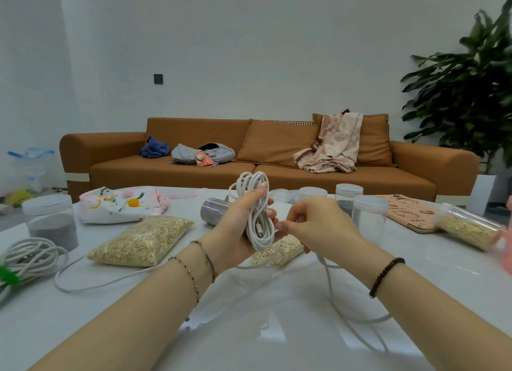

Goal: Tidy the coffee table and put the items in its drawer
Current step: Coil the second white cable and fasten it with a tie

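Note:
My left hand grips a coiled white cable upright above the white coffee table; a metal plug end shows inside the coil. My right hand pinches the cable's loose strand beside the coil, and that strand trails down and loops over the table toward me. A second grey-white cable bundle with a green tie lies at the left edge. Two clear bags of oats lie on the table, one partly hidden behind my hands. No drawer is visible.
On the table: a jar of grey sand, a patterned pouch, a silver can on its side, several clear lidded jars, a pink notebook, a tube of oats. A brown sofa with clothes stands behind.

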`<state>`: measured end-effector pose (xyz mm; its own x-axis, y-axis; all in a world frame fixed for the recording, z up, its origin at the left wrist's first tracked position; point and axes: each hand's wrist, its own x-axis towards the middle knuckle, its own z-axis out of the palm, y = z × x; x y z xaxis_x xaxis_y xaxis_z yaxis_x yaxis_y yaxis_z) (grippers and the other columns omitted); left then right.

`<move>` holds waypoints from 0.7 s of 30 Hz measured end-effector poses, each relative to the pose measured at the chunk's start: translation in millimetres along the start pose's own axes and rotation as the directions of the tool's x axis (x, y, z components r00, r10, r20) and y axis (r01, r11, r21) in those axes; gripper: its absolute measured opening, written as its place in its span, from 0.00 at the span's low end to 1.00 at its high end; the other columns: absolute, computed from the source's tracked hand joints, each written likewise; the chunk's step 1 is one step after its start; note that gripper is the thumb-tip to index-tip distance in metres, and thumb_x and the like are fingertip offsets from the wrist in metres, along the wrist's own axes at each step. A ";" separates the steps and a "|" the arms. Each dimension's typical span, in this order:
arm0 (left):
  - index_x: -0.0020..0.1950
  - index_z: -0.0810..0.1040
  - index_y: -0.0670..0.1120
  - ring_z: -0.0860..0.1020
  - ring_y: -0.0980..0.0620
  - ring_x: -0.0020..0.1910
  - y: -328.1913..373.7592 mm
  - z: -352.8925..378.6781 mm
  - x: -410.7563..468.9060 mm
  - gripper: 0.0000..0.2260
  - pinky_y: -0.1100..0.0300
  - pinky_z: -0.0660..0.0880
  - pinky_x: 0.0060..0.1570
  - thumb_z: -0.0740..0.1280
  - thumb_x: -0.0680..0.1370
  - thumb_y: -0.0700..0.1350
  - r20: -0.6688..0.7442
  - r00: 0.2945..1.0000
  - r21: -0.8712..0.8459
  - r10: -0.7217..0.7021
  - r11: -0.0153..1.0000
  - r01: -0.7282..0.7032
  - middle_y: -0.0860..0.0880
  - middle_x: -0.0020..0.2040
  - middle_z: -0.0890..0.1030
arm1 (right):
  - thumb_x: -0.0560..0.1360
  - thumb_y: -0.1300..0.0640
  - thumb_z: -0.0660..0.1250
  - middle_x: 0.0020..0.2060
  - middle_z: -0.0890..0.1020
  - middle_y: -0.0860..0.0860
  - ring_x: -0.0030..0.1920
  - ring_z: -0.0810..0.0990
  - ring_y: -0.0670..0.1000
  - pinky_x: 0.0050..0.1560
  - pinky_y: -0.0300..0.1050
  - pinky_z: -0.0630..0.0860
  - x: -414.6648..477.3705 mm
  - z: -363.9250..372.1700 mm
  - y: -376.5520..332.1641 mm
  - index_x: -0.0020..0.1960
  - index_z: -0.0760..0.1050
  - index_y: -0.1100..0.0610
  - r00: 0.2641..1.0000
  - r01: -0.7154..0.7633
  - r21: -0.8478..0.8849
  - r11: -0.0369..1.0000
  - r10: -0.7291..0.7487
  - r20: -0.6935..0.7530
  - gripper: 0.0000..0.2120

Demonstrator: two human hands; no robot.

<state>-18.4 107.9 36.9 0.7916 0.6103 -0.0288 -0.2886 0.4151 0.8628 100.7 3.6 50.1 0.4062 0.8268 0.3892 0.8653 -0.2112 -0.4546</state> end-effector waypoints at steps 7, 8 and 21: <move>0.48 0.72 0.45 0.74 0.50 0.34 2.7 -2.2 -0.9 0.14 0.50 0.82 0.42 0.67 0.79 0.56 0.008 1.000 0.058 -0.020 0.998 0.020 0.48 0.34 0.72 | 0.77 0.45 0.70 0.28 0.78 0.46 0.33 0.79 0.47 0.41 0.49 0.80 -0.7 2.5 -0.7 0.37 0.78 0.50 0.993 0.102 -0.037 0.994 -0.104 -0.062 0.12; 0.48 0.72 0.45 0.74 0.50 0.34 2.4 -2.1 -1.4 0.14 0.50 0.82 0.44 0.67 0.79 0.56 -0.003 1.000 0.092 -0.022 0.995 0.022 0.48 0.34 0.73 | 0.77 0.45 0.70 0.29 0.78 0.46 0.34 0.79 0.47 0.41 0.49 0.80 -0.1 3.0 0.6 0.38 0.77 0.50 0.992 0.110 -0.048 0.993 -0.113 -0.053 0.12; 0.49 0.76 0.45 0.77 0.46 0.46 -14.2 -4.6 5.9 0.15 0.57 0.77 0.42 0.69 0.77 0.57 -0.082 0.996 0.408 0.026 0.913 0.010 0.47 0.44 0.77 | 0.79 0.47 0.65 0.37 0.80 0.44 0.42 0.78 0.47 0.42 0.43 0.75 -1.8 4.2 4.8 0.44 0.77 0.47 0.970 0.239 -0.357 0.903 -0.234 0.059 0.07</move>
<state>-12.2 108.7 22.2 0.7367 0.6745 -0.0475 -0.0364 0.1097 0.9933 102.8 3.3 43.8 0.1743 0.8823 0.4372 0.9834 -0.1787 -0.0314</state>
